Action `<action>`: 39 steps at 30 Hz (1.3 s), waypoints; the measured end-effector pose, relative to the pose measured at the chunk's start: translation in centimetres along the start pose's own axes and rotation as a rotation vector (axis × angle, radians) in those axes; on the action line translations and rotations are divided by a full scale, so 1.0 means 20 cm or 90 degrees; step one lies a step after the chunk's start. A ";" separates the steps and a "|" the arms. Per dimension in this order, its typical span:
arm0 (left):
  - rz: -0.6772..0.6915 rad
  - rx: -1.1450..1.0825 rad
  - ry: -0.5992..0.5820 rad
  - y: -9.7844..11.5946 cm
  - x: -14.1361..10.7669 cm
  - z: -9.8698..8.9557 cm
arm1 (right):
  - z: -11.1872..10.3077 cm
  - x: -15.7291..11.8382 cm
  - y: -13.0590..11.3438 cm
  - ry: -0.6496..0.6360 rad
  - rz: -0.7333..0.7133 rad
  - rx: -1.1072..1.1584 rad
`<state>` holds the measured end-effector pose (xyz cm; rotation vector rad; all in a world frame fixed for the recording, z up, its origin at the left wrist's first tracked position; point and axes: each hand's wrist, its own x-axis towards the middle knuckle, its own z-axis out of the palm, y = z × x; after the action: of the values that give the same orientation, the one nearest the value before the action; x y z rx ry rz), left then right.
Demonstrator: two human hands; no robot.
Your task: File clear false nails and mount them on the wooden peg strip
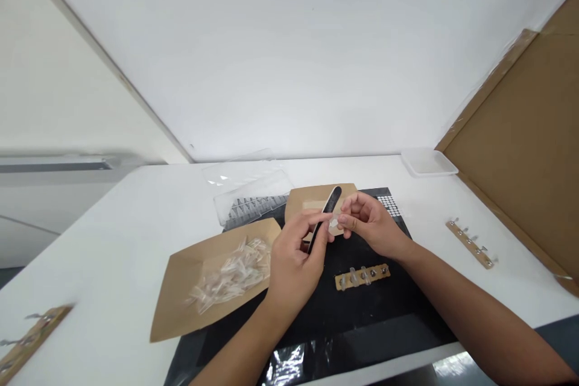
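Clock positions are read from the point where the hands meet, with 12 o'clock facing away from the person. The left hand [293, 262] holds a black nail file [326, 217], its fingers [312, 238] closed narrowly around the lower half, and the upper end of the file leans toward 1 o'clock. The right hand [370, 226] pinches a small clear nail tip [333, 224], its fingers [355, 217] set narrow on the piece. The nail tip lies at the edge of the file, touching it or just beside it; the view does not settle which. A kraft paper tray [181, 295] at 8 o'clock contains a loose heap of clear nail tips [233, 274]. A second kraft paper tray [348, 193] sits at 12 o'clock, partly hidden by the file and the right hand. A black mat [362, 319] lies under both trays and carries, at 5 o'clock, a wooden strip [362, 277] with clear nail tips standing on it. A second wooden strip [470, 244] with metal clips lies on the white worktop [113, 253] toward 4 o'clock, and a third [34, 335] lies at the frame edge toward 8 o'clock. A clear plastic case [253, 190] holding grey pieces sits at 10 o'clock, and a shallow white tray [427, 161] at 2 o'clock
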<state>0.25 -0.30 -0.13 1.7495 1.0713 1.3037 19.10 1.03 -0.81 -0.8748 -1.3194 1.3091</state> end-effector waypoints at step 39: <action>-0.196 -0.226 -0.102 -0.01 0.01 0.01 | 0.04 -0.08 0.01 0.090 -0.155 -0.156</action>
<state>0.47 -0.07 -0.34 1.3400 0.9107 1.0666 18.58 -0.70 -1.08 -0.9232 -1.4429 0.8937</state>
